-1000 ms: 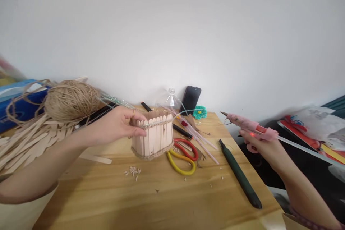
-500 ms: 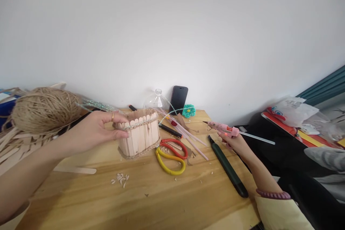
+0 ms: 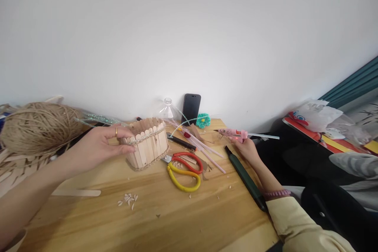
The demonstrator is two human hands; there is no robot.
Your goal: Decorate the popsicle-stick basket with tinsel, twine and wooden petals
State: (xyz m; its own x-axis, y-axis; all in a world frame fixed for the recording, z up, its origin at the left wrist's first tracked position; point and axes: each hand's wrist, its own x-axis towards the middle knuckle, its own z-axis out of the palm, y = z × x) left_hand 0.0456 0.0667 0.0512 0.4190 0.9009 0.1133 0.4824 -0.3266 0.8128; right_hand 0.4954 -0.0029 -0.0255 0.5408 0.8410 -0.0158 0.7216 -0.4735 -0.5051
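One basket (image 3: 152,146) (wooden) in left grip (image 3: 96,146)

The scissors (image 3: 184,170) lie right of the stick basket (image 3: 151,147).

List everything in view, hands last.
Basket: 1, pale wood, centre
Scissors: 1 pair, red-and-yellow, right of basket
Glue gun: 1, pink, right of scissors
Twine: 1 ball, brown, far left
Craft sticks: many, pale wood, left
Clippings: several, pale, before basket
Glittery strands: several, green-silver, back left
Bottle top: 1, clear, behind basket
Wall: 1, white, background
Phone: 1, black, by wall
Flower: 1, teal, beside phone
Pen: at least 1, black, behind scissors
Rods: several, pinkish, behind scissors
Tool: 1, dark green, lower right
Bag: at least 1, whitish, far right
Surface: 1, red, under bag
Curtain: 1, teal, right edge
Table: 1, light wood, beneath
Left hand: 1, holding basket
Right hand: 1, holding glue gun
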